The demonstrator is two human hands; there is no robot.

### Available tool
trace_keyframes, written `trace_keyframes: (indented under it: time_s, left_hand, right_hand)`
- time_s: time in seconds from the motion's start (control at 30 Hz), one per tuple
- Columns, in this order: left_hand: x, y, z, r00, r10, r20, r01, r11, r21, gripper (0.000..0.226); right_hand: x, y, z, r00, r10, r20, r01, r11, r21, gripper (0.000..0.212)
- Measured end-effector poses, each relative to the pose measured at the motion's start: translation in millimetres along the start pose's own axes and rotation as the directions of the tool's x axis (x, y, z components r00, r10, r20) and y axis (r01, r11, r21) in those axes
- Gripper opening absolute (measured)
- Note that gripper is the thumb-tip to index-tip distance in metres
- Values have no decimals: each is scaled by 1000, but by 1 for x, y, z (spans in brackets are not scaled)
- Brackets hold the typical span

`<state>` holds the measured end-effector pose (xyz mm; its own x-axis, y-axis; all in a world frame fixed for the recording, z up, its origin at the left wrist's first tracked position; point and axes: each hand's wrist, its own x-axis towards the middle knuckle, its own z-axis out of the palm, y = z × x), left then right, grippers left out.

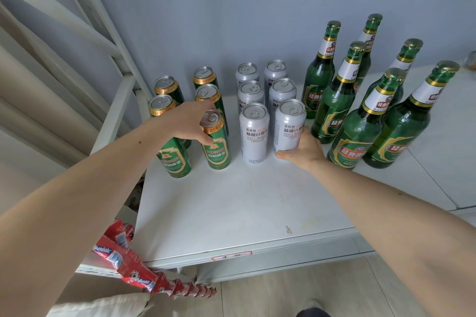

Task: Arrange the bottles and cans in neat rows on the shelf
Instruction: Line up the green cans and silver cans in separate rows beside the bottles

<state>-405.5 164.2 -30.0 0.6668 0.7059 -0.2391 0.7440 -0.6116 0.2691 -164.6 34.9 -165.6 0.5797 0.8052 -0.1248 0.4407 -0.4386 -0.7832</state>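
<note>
White shelf (231, 203) by a blue wall, left hand (190, 121) gripping the front green beer can (216, 144), right hand (301, 152) wrapped round the front silver can (289, 126); could bump green bottles (358, 134) over, so close.

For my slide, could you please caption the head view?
Left hand grips green can; right hand holds grey can.

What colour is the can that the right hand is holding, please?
Pale silver-grey, seen in the head view: the front-right can.
</note>
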Motion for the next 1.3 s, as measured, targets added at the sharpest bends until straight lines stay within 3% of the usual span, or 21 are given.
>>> trace_keyframes:
  time_s: [0.23,0.5,0.73,0.87,1.03,1.3]
  left_hand:
    - [0,5,-1,1000,-11,8,10,987,160,67]
    - [-11,17,-16,995,38,-88,12,865,502,79]
    - [-40,53,-5,958,247,-147,-59,669,741,59]
    - [-56,77,18,937,341,-72,-174,637,751,48]
    - [-57,116,44,941,329,74,-281,641,715,46]
    - [-41,222,85,901,395,179,-409,638,652,44]
  right_hand:
    - [-12,5,-3,993,67,92,-63,997,-55,99]
    - [-33,17,-8,994,101,49,-93,985,-145,87]
    - [-56,26,-19,1000,15,24,-11,986,-167,64]
    - [-70,30,-29,1000,-3,-5,2,986,-168,53]
    - [-87,44,-53,1000,-22,8,23,980,-196,45]
    - [-121,108,-142,996,-82,40,91,902,-422,37]
